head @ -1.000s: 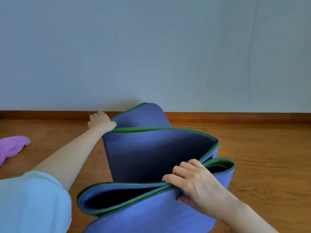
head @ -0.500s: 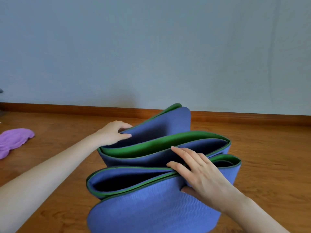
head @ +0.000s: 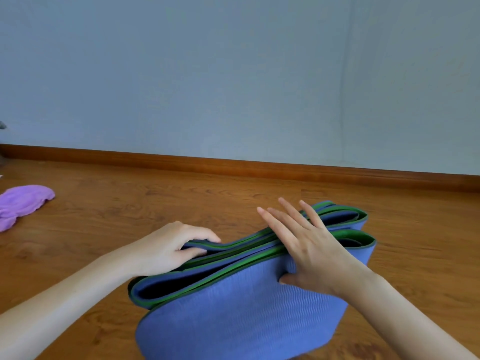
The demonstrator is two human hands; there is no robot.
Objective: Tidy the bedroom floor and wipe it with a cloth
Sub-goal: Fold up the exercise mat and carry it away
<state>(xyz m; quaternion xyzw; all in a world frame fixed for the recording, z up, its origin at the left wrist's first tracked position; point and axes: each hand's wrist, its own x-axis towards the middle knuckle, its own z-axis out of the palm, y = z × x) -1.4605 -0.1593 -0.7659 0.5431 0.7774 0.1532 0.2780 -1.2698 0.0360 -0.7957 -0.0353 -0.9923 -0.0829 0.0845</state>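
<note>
Head view: one folded mat (head: 233, 318), left hand (head: 166, 248) gripping its edge, right hand (head: 309, 250) flat atop; one purple cloth (head: 23, 203).

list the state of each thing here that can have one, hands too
mat: folded into loose layers, standing on edge on the floor, held by both hands
left hand: fingers curled round the folds at the mat's left end
right hand: fingers straight, laid across the top edges, thumb against the near face
purple cloth: crumpled on the floor at far left, untouched
</note>
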